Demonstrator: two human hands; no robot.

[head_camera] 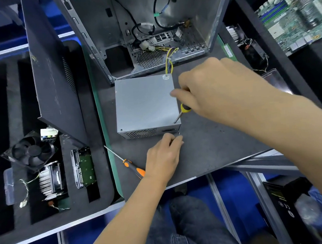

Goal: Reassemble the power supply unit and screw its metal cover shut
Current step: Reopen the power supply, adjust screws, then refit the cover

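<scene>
Power supply unit point(146, 105): centre frame on tabletop point(205, 153), cover on. Right hand point(216, 88) grip clamped on yellow screwdriver point(182, 112), tip at lower-right corner. Left hand point(164, 155) pinches a screw point(179, 133) beside it, likely for insertion.

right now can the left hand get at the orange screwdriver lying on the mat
Probably yes: the orange screwdriver lies uncovered right beside the left hand, partly under its wrist. But its fingers seem to pinch something small, maybe a screw, which it would need to drop.
</scene>
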